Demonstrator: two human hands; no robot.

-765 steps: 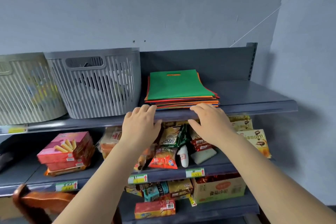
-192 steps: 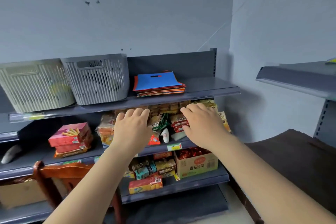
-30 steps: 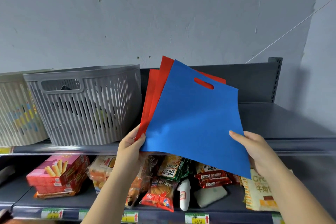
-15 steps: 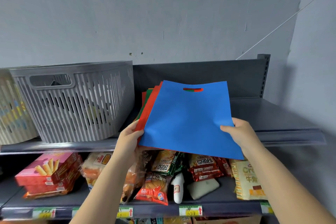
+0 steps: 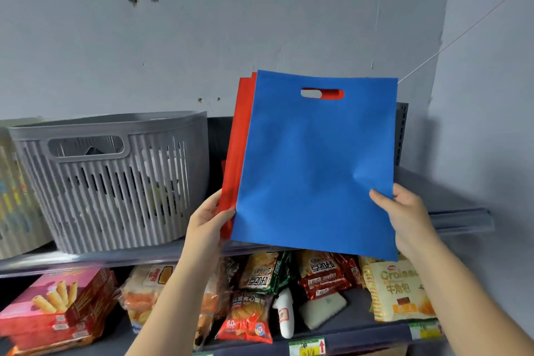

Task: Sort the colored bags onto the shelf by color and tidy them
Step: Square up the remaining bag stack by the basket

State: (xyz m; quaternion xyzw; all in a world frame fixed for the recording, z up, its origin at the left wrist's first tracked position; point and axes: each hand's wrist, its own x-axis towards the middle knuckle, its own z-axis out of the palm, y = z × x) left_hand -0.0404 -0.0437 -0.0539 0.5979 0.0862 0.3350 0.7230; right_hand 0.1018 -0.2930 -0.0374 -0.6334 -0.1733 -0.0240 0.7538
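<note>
A blue bag (image 5: 315, 165) was held almost upright in front of the top shelf (image 5: 459, 218), with its cut-out handle at the upper edge. Behind it, a bundle of red bags (image 5: 235, 159) was held, and only a narrow strip of them was seen along the left side of the blue bag; a piece of red was also seen through the handle hole. The lower left corner of the bundle was gripped by the left hand (image 5: 209, 220), the thumb being laid on the front near the red edge and the other fingers being hidden behind the bags. The right edge of the blue bag was pinched by the right hand (image 5: 404, 217), with the thumb pressed on the blue front and the remaining fingers curled behind it. The bags were raised above the shelf board and were not touched by it, as far as could be seen.

A grey slatted basket (image 5: 115, 182) was placed on the same shelf, just beside the bags on the left, and a paler basket (image 5: 14, 196) was partly seen at the left border. On the shelf below, a pink biscuit box (image 5: 57, 303), several snack packets (image 5: 257, 295) and a yellow croissant pack (image 5: 401, 289) were laid.
</note>
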